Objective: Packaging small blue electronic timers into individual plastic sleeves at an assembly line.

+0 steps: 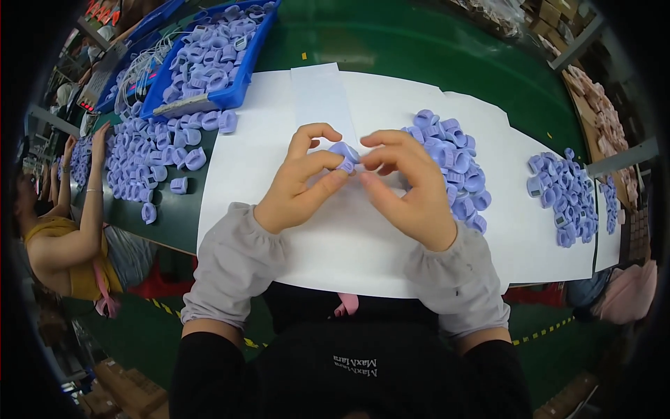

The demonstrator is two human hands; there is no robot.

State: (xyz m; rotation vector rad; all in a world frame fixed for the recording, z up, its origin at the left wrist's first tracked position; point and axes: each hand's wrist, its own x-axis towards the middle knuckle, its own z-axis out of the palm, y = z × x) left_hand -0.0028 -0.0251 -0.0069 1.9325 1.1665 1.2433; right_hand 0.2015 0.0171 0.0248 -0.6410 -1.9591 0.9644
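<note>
Nearest the camera is my black top, below the near edge of the green workbench. From the left: a co-worker in yellow is at the near edge of the workbench, an arm raised over it. Beside that arm a spread of loose purple pieces lies on the bare green surface, reaching to the left edge of the white sheet. Behind the spread, toward the far edge, a blue tray holds a heap of similar purple parts.

My left hand, in a grey oversleeve, is above the sheet; its thumb and index finger grip one purple ring-shaped piece, the others curled loosely. The piece is raised over the middle of the sheet. My right hand stands at its right side, fingers curved and thumb beneath them; I cannot tell whether the tips are touching or pinching it. Just beyond this hand, a purple pile rests on the sheet. A second purple pile lies near the white covering's right end. Pink items lie past the right edge of the workbench.
</note>
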